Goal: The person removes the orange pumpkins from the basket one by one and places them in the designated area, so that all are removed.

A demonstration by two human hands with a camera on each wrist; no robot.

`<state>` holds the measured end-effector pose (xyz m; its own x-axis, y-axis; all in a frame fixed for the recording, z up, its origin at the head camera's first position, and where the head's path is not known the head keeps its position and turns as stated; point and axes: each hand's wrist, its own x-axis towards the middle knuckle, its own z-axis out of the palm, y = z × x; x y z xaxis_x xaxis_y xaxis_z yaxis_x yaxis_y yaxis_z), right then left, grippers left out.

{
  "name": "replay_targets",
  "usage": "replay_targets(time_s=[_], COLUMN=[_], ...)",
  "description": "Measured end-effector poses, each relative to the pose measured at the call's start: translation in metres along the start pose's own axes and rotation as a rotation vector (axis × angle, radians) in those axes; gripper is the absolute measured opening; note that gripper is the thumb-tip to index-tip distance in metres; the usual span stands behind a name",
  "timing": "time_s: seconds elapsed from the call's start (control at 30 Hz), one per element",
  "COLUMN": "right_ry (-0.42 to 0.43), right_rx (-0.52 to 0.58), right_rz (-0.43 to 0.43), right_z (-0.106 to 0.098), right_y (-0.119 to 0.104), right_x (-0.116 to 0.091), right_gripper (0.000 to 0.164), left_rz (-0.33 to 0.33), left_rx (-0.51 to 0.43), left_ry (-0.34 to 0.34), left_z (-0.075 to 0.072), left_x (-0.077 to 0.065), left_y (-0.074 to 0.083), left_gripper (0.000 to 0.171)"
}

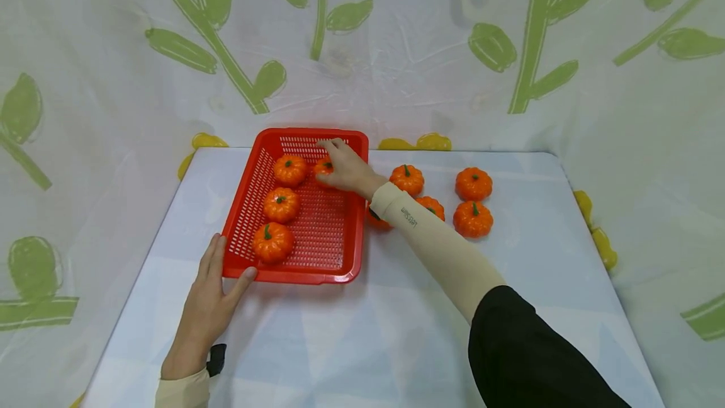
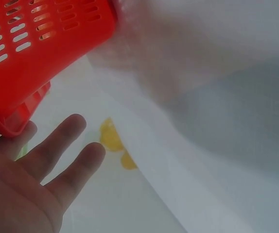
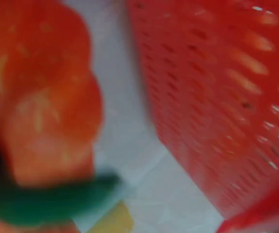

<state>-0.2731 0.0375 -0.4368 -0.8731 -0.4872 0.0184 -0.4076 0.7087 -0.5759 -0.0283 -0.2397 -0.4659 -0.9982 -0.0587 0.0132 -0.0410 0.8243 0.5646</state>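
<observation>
A red plastic basket [image 1: 317,277] with slotted walls stands on the table, several small orange pumpkins inside. Three of them, including the nearest pumpkin [image 1: 273,243], line its left side. My right hand [image 1: 348,169] reaches over the basket's right wall, fingers spread around another pumpkin [image 1: 324,167] at the back, which it partly hides. The right wrist view misses that hand. At the front left corner, my left hand [image 1: 206,304] rests its straight fingers along the basket's side, thumb at the front rim. The left wrist view shows these fingers [image 2: 74,177] extended beside the red basket wall [image 2: 42,53].
Right of the basket lie more pumpkins: one pumpkin [image 1: 406,179] near the wall, others partly behind my right forearm, and two farther right, including the front pumpkin [image 1: 472,219]. A blurred pumpkin [image 3: 37,97] looms close in the right wrist view. A flowered curtain [image 1: 396,80] hangs behind the table.
</observation>
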Motion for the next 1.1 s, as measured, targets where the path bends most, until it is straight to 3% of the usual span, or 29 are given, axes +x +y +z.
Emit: replay_targets(time_s=[0.27, 0.47, 0.83, 1.1], right_ry=[-0.122, -0.212, -0.159, -0.143], right_rx=[-0.200, -0.251, -0.270, -0.230], right_rz=[0.083, 0.103, 0.041, 0.035], right_z=[0.0097, 0.0087, 0.0102, 0.0104], right_y=[-0.0023, -0.0039, -0.0032, -0.0035], right_x=[0.0109, 0.0115, 0.0074, 0.0053], right_gripper=[0.083, 0.084, 0.061, 0.058], left_rz=[-0.006, 0.005, -0.002, -0.008], left_rx=[0.009, -0.005, 0.001, 0.013], left_ry=[0.003, 0.002, 0.008, 0.003], left_z=[-0.0005, 0.0003, 0.0000, 0.0005], left_x=[-0.0006, 0.0002, -0.0002, -0.0001], left_y=[0.0002, -0.0004, 0.0022, 0.0010], left_gripper=[0.096, 0.095, 0.095, 0.095])
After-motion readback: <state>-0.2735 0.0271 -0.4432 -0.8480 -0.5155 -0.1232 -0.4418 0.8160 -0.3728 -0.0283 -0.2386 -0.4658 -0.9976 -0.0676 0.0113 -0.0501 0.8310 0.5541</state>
